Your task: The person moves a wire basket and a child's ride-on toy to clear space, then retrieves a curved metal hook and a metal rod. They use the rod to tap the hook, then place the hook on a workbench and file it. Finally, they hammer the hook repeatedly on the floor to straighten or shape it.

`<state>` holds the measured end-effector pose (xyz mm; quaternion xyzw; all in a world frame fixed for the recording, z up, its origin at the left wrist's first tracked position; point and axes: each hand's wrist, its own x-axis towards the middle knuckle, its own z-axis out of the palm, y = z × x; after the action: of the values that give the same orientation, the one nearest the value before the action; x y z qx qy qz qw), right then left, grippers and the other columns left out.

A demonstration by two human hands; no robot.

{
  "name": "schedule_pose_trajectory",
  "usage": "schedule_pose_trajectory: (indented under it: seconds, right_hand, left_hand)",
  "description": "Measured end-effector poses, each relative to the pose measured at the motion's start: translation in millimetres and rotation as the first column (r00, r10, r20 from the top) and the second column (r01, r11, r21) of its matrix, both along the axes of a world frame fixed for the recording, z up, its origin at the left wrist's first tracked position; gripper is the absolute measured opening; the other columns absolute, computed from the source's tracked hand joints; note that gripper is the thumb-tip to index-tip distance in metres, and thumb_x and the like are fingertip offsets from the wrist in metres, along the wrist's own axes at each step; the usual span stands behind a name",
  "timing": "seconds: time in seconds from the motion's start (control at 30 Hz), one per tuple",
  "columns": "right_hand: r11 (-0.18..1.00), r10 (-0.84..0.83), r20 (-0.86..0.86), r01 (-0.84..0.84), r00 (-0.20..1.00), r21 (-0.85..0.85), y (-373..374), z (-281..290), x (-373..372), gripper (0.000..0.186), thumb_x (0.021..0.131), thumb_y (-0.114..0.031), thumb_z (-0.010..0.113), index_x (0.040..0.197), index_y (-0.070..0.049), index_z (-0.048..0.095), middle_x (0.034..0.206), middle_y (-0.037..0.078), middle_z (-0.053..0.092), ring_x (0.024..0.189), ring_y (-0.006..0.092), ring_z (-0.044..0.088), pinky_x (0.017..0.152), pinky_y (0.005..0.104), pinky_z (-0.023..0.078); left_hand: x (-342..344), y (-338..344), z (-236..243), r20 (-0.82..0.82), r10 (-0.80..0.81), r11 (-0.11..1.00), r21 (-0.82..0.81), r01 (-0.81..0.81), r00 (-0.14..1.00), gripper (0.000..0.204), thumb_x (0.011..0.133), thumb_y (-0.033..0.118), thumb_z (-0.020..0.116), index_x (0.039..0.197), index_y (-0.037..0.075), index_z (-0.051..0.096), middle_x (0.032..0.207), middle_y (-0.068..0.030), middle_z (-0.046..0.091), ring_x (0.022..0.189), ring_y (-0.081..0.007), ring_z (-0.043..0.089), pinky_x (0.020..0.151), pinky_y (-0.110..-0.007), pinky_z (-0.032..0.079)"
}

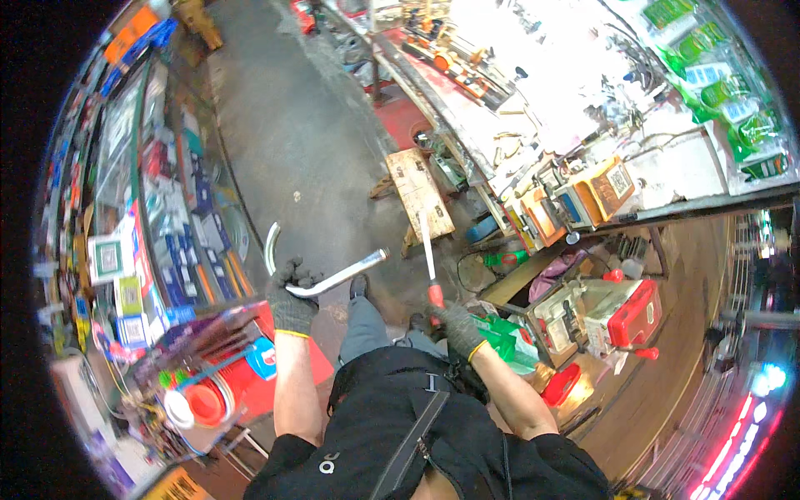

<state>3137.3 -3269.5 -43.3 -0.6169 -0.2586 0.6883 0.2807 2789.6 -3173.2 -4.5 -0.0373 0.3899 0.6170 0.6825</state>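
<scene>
- Left grip wraps a smooth, bent metal tube, its straight end reaching right.
- Right grip clasps a red-handled tool, slim shaft pointing far toward a scuffed wooden stool.

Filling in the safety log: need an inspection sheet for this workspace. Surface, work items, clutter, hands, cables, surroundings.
Surface: low wooden stool on the grey floor, its top worn and marked.
Work items: silver bent tube and red-handled tool; the tool's tip overlaps the stool in view, contact unclear.
Clutter: workbench crowded with clamps and loose tools; red-lidded box below it to the right.
Hands: both in dark gloves; left hand grips the tube, right hand grips the tool's handle.
Cables: none made out clearly.
Surroundings: glass display case at left, lit sign at far right.
</scene>
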Motion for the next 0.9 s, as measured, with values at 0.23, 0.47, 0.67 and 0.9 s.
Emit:
schedule_pose_trajectory:
  seconds: [0.23,0.47,0.67,0.9]
  right_hand:
    - [0.885,-0.463,0.035,0.459,0.886,0.078,78,-33,35,0.025,0.095,-0.031,0.068,0.103,-0.007,0.062,0.074,0.002,0.06,0.059,0.014,0.061,0.052,0.0291,0.049]
    - [0.839,-0.436,0.527,0.118,0.729,0.531,199,-99,130,0.03,0.096,-0.034,0.064,0.101,-0.004,0.064,0.076,0.009,0.063,0.062,0.0188,0.063,0.054,0.0335,0.05]
    - [0.93,-0.326,0.829,-0.001,0.454,0.366,330,-150,208,0.05,0.095,-0.048,0.06,0.099,0.001,0.066,0.089,0.028,0.067,0.085,0.0416,0.068,0.073,0.0508,0.053]
    - [0.883,-0.464,0.801,0.265,0.379,0.386,375,-139,225,0.054,0.092,-0.04,0.064,0.123,0.003,0.062,0.115,0.03,0.066,0.108,0.0445,0.064,0.091,0.0491,0.051]
  left_hand:
    - [51,162,-3,-0.241,-0.4,0.906,-0.248,0.342,0.884,0.017,0.09,0.021,0.071,0.091,0.007,0.061,0.069,-0.0023,0.054,0.052,-0.0156,0.052,0.051,-0.033,0.048]
    - [124,230,-58,-0.411,-0.601,0.798,-0.345,0.493,0.685,0.036,0.097,0.046,0.066,0.099,0.01,0.064,0.069,0.003,0.051,0.051,-0.0093,0.046,0.046,-0.028,0.042]
    - [209,303,-74,-0.368,-0.684,0.728,-0.292,0.62,0.63,0.046,0.099,0.054,0.058,0.105,0.008,0.063,0.068,0.004,0.052,0.044,-0.008,0.043,0.041,-0.026,0.037]
    - [292,400,-144,-0.233,-0.808,0.588,-0.246,0.77,0.542,0.044,0.101,0.049,0.058,0.099,0.006,0.064,0.063,0.0062,0.046,0.045,-0.0045,0.037,0.041,-0.023,0.034]
